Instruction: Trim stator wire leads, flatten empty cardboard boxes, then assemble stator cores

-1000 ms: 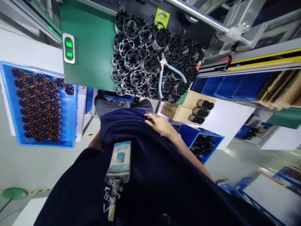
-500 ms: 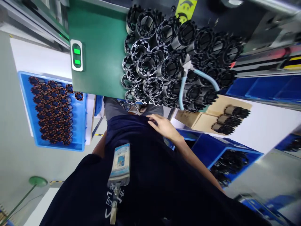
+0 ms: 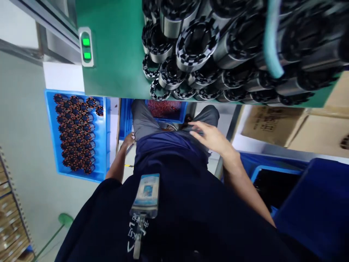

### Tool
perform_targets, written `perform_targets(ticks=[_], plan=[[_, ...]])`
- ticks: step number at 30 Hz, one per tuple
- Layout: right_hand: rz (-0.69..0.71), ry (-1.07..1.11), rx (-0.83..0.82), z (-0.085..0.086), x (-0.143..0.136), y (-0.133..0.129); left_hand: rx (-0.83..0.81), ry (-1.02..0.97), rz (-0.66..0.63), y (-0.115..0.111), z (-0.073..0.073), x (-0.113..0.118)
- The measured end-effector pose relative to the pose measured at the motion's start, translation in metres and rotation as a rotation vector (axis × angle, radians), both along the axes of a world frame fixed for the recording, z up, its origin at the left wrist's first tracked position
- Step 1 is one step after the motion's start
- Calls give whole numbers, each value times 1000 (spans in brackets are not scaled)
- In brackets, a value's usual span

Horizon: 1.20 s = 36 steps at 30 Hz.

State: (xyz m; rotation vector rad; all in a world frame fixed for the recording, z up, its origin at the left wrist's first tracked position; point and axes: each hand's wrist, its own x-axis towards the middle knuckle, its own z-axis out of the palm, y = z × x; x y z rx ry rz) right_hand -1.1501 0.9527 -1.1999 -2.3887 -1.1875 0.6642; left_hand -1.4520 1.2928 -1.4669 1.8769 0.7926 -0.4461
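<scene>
My right hand (image 3: 208,136) hovers at my right thigh with its fingers apart and nothing in them. Down beside my left thigh is my left hand (image 3: 129,139); its fingers are mostly hidden, so their pose is unclear. In front of me, stacked black-and-silver motor stator cores (image 3: 197,45) cover much of the green bench (image 3: 117,54). A light blue handle (image 3: 272,43) of the cutting pliers lies on top of the stack, the rest out of frame. Neither hand touches the cores.
At left, a blue tray (image 3: 102,160) holds rows of copper-wound stators (image 3: 76,134). A switch box (image 3: 86,47) with two green lights sits on the bench. Under the bench is a blue bin (image 3: 181,112) with reddish contents. Cardboard boxes (image 3: 261,123) and a dark blue bin (image 3: 313,203) stand at right.
The view has shifted closer to the bench, so the stacked cores look larger and the pliers are mostly out of frame. My left hand has come into view; my right hand stays open.
</scene>
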Motion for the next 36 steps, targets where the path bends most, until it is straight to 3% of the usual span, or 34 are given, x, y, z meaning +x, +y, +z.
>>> perform_targets(ticks=[3,6,8,10,11,15,21,27,36], plan=[[-172,-193,197,27,10,-36,84,-33,61,16,14,15],[-469,-430,350,61,28,-72,178,-164,98,34,43,18],[-677,-549,439,85,40,-89,257,-277,72,45,63,16],[-833,-635,485,106,52,-102,464,-369,-28,56,75,17],[-880,-665,491,116,59,-107,582,-376,-91,62,78,19],[-924,-690,453,138,83,-123,740,-388,-32,84,81,36],[-845,-671,148,133,112,-124,810,-421,-48,99,73,54],[-951,-655,110,120,131,-104,835,-440,-29,101,68,58],[-1007,-675,-68,121,132,-93,850,-450,-24,100,69,60]])
